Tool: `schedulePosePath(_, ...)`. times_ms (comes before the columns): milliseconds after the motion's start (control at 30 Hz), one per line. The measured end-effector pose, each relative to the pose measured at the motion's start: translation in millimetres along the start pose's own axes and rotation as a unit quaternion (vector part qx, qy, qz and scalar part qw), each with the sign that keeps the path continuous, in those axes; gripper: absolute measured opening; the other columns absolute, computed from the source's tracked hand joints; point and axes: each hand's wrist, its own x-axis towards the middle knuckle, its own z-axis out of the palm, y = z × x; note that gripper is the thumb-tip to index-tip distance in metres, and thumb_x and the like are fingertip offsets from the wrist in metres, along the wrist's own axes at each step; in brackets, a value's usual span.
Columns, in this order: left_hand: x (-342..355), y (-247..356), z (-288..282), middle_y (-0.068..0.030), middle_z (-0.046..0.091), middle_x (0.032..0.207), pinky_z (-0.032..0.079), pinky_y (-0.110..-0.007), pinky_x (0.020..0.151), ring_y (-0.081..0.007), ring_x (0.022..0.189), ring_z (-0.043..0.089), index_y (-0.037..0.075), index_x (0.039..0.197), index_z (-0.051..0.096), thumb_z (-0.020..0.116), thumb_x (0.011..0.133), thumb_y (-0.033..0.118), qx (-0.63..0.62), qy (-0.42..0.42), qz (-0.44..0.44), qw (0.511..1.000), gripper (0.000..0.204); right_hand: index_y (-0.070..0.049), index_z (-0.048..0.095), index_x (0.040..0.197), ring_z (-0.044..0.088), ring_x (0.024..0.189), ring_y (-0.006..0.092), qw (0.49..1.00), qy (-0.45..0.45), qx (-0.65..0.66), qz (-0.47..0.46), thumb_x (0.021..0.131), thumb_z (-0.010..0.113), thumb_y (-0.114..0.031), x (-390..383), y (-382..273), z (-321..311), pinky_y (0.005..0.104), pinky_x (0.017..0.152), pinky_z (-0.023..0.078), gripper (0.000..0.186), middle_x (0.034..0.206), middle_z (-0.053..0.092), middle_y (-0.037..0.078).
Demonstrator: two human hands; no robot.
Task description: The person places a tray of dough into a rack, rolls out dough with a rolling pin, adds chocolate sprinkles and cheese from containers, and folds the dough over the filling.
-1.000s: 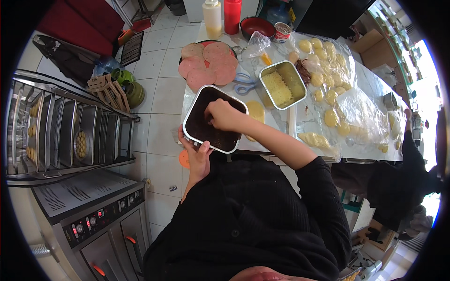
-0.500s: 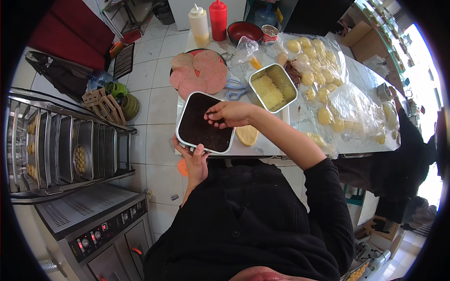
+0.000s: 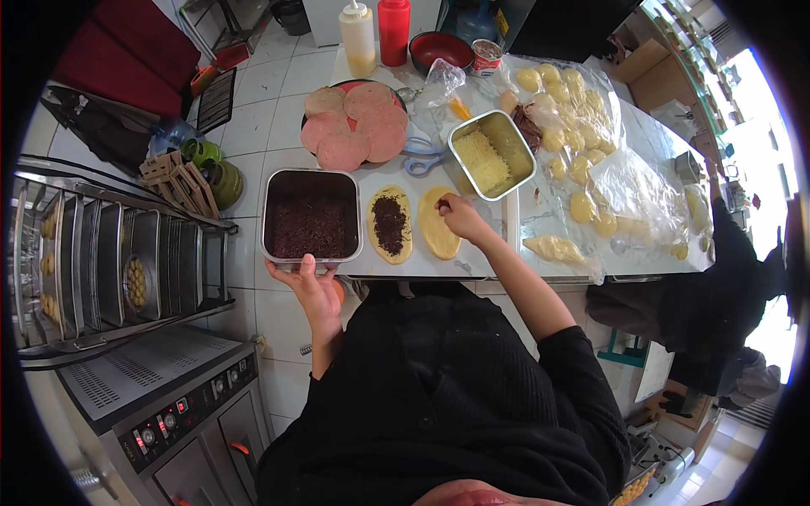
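Observation:
My left hand [image 3: 310, 291] grips the near rim of a square metal tin [image 3: 355, 215], its thumb over the edge. Dark chocolate sprinkles [image 3: 308, 228] cover the tin's bottom. Right of it lies an oval piece of flattened dough [image 3: 407, 240] with a strip of sprinkles along its middle. Over the upper part of a second dough oval [image 3: 439, 240], my right hand [image 3: 464, 219] is closed in a pinch, with a dark bit of sprinkles showing at the fingertips. That second oval is otherwise bare where it shows.
Behind are a plate of pink meat slices [image 3: 346, 126], blue scissors [image 3: 422, 156] and a tin of grated cheese [image 3: 481, 162]. Dough balls [image 3: 582, 207] under plastic lie to the right. Two squeeze bottles [image 3: 393, 34] stand at the back. A tray rack [image 3: 126, 253] is at the left.
The sprinkle tin has moved left and tilted less, uncovering the topped dough oval. My right hand has left the tin and moved right, over the second oval.

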Motion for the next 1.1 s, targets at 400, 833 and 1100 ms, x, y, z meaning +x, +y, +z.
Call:
schedulePosePath(400, -3, 3, -9, -0.0056, 0.029, 0.124, 0.040, -0.048, 0.076, -0.0229, 0.111, 0.034, 0.026, 0.131, 0.013, 0.059, 0.076, 0.023, 0.001, -0.006, -0.019, 1.000, 0.072, -0.001, 0.058, 0.080, 0.055, 0.080, 0.0346, 0.957, 0.149, -0.198, -0.148, 0.067, 0.051, 0.005, -16, -4, 16, 0.0399, 0.071, 0.045, 0.015, 0.083, 0.055, 0.018)
schedulePosePath(833, 2, 3, -15, -0.0102, 0.021, 0.132, 0.035, -0.059, 0.086, -0.0307, 0.119, 0.028, 0.025, 0.132, 0.011, 0.059, 0.076, 0.029, -0.019, -0.030, -0.005, 0.999, 0.073, -0.001, 0.064, 0.077, 0.059, 0.072, 0.0337, 0.949, 0.168, -0.182, -0.194, 0.066, 0.049, 0.006, -24, -14, 6, 0.0381, 0.068, 0.048, 0.020, 0.079, 0.061, 0.017)
schedulePosePath(1100, -3, 3, -20, -0.0097, 0.022, 0.132, 0.037, -0.056, 0.084, -0.0296, 0.119, 0.029, 0.025, 0.132, 0.011, 0.058, 0.077, 0.029, -0.008, -0.029, -0.021, 0.999, 0.073, -0.003, 0.065, 0.078, 0.058, 0.069, 0.0358, 0.959, 0.109, -0.211, -0.154, 0.066, 0.047, 0.007, -48, -24, 7, 0.0398, 0.068, 0.047, 0.024, 0.074, 0.060, 0.020)
